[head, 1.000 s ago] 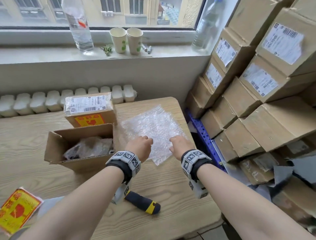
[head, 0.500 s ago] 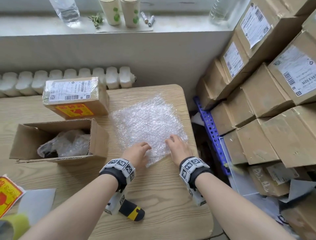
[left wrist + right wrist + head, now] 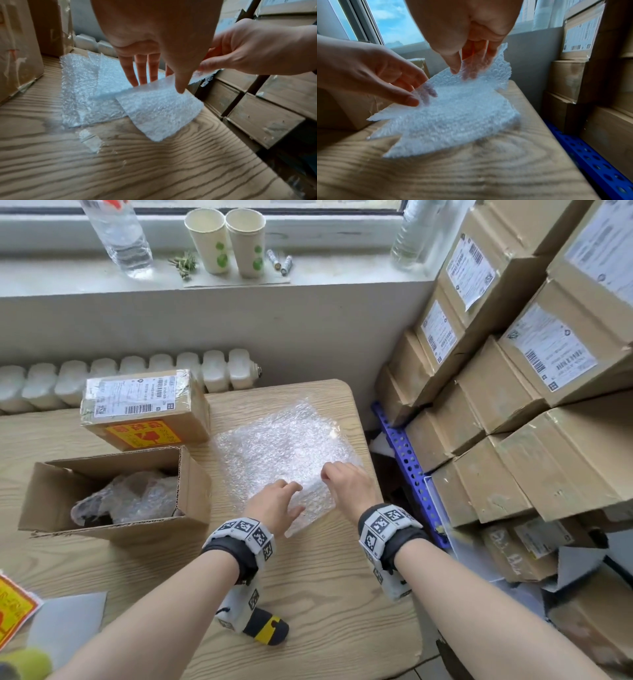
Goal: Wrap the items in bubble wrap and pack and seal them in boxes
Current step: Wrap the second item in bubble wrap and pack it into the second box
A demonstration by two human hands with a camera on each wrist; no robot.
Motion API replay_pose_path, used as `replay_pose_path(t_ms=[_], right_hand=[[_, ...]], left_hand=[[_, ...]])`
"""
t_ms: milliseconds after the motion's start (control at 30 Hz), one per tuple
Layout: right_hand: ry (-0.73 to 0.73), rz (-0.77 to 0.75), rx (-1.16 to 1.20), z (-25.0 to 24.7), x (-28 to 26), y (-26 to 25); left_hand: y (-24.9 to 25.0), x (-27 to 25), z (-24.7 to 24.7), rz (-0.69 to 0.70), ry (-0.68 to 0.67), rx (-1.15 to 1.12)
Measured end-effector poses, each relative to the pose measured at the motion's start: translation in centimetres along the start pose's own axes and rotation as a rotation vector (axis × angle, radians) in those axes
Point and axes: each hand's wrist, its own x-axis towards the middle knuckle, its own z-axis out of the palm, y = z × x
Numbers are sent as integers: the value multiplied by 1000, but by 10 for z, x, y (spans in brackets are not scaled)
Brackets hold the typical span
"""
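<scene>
Sheets of bubble wrap lie on the right part of the wooden table. My left hand pinches the top sheet at its near edge, thumb on top and fingers beneath. My right hand pinches the same sheet further right, and its fingers show through the film. That sheet is raised slightly off the one below. An open cardboard box to the left holds a bubble-wrapped item. A sealed, labelled box stands behind it.
A tool with a yellow-and-black handle lies near the front edge under my left wrist. Stacked cardboard boxes and a blue perforated rail crowd the table's right side. Red-and-yellow stickers lie front left. Two paper cups stand on the sill.
Both hands went from resting on the wrap's near edge to pinching the top sheet and raising it a little. My head has tilted down and moved closer.
</scene>
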Motion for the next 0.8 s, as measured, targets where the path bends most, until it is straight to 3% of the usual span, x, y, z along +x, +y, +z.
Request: replay_pose_path(t_ms=[100, 200, 333, 500, 633, 800], right_hand=[[74, -41, 40, -23, -1, -14], [101, -18, 62, -41, -5, -25], [145, 78, 89, -57, -16, -44], [175, 280, 302, -67, -26, -73], [185, 457, 583, -63, -26, -101], [42, 584, 947, -54, -15, -131]], left_hand=[[-2, -5, -14, -8, 183, -175], [-12, -16, -32, -13, 261, -296], [-23, -37, -62, 54, 338, -384], [-35, -72, -103, 149, 533, -524], [-47, -99, -134, 198, 538, -641], [-65, -132, -163, 200, 534, -765]])
